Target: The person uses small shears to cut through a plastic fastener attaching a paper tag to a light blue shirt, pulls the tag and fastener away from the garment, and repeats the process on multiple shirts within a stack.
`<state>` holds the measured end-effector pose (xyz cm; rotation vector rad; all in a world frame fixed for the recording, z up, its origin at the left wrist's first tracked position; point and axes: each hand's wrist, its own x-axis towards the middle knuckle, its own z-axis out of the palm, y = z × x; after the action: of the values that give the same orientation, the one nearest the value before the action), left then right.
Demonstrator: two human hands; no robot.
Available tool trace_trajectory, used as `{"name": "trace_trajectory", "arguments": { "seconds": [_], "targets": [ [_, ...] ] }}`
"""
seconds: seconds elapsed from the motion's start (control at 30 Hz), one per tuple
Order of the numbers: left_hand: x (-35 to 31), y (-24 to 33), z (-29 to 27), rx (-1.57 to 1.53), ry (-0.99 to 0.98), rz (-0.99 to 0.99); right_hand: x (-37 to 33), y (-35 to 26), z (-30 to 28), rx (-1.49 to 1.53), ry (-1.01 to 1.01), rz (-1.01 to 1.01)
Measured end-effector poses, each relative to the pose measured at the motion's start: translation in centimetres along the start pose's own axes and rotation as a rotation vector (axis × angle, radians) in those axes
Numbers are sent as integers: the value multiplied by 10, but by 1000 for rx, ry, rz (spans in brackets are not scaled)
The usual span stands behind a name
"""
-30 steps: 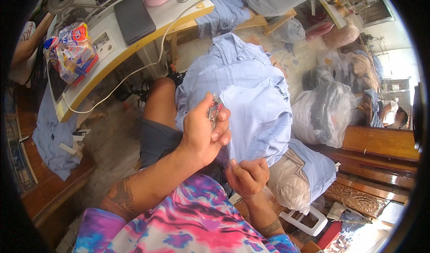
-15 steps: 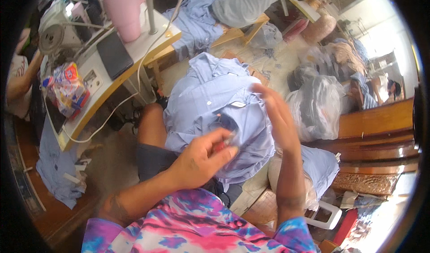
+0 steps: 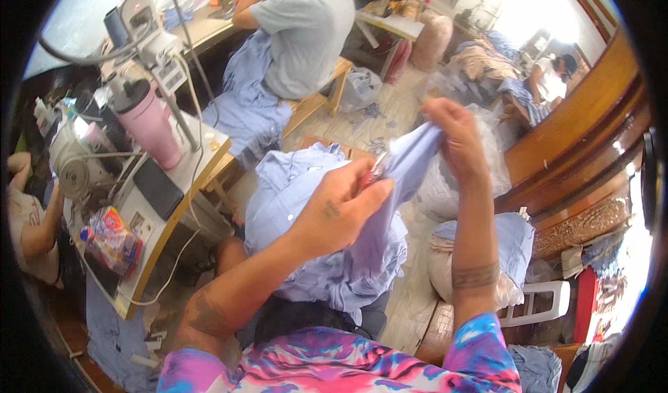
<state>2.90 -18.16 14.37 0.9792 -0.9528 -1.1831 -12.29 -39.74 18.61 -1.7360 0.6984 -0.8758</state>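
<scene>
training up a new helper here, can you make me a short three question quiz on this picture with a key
1. Pick one: what colour shows on the small tool in the left hand? a) green b) red c) yellow
2. True or false: the pink tumbler is on the table to the person's left.
3. Short answer: which hand holds up an end of the blue cloth?

Key:
1. b, red
2. True
3. The right hand
</scene>
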Motion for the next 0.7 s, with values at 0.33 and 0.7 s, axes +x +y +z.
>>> {"name": "trace_trajectory", "arguments": {
  "seconds": [0.33, 0.7],
  "targets": [
    [-119, -103, -14, 553, 25, -169, -196, 123, 91, -545, 279, -151],
    [-164, -140, 4, 384, 37, -230, -328, 126, 115, 734, -177, 978]
  ]
}}
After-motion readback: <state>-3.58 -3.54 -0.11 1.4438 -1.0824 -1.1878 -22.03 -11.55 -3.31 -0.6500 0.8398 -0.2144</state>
